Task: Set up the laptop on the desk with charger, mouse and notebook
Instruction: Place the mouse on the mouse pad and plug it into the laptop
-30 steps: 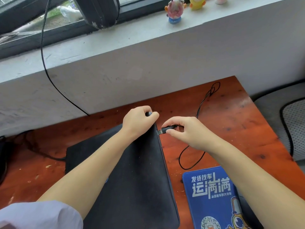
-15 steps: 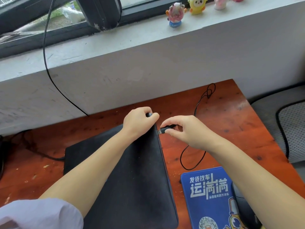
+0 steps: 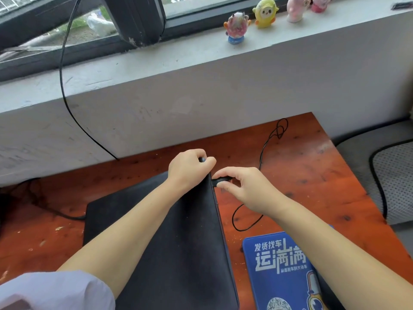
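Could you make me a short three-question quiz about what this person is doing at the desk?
1. True or false: the laptop lid is open.
2. What does the right hand pinch? A) plug B) pen C) figurine
3. Which hand steadies the laptop's far corner?

Key: 1 false, it lies closed on the desk. 2 A, the plug is at the laptop's right edge. 3 the left hand.

Right hand (image 3: 248, 189) presses plug (image 3: 222, 179) against laptop (image 3: 169, 231).
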A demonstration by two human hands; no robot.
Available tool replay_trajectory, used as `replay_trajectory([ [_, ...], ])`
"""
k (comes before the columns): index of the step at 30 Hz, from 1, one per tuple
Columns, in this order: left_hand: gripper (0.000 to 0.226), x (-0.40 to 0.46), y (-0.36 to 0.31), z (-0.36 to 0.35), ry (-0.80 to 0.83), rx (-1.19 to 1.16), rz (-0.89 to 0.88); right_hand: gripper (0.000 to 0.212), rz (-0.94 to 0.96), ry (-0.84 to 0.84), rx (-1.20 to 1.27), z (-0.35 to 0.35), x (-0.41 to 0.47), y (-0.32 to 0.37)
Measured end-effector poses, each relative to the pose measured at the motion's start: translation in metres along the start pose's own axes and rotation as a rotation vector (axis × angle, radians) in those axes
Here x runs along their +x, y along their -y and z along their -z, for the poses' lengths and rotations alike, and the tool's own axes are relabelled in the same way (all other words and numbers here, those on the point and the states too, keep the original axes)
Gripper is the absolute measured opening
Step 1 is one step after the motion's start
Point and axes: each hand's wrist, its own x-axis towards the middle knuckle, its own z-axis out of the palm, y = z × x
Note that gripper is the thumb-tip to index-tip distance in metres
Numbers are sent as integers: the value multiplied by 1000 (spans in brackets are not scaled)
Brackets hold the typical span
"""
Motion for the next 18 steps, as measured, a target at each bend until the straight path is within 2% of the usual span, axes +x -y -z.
replay_trajectory([
  [6, 29, 6, 4, -15, 47, 26, 23, 20, -39, 32, -88, -1, 3, -15],
  [14, 24, 28, 19, -65, 205, 99, 129, 26, -131, 110, -411, -23, 20, -58],
  [18, 26, 35, 27, -82, 204, 147, 163, 27, -98, 99, -527, -34, 28, -72],
])
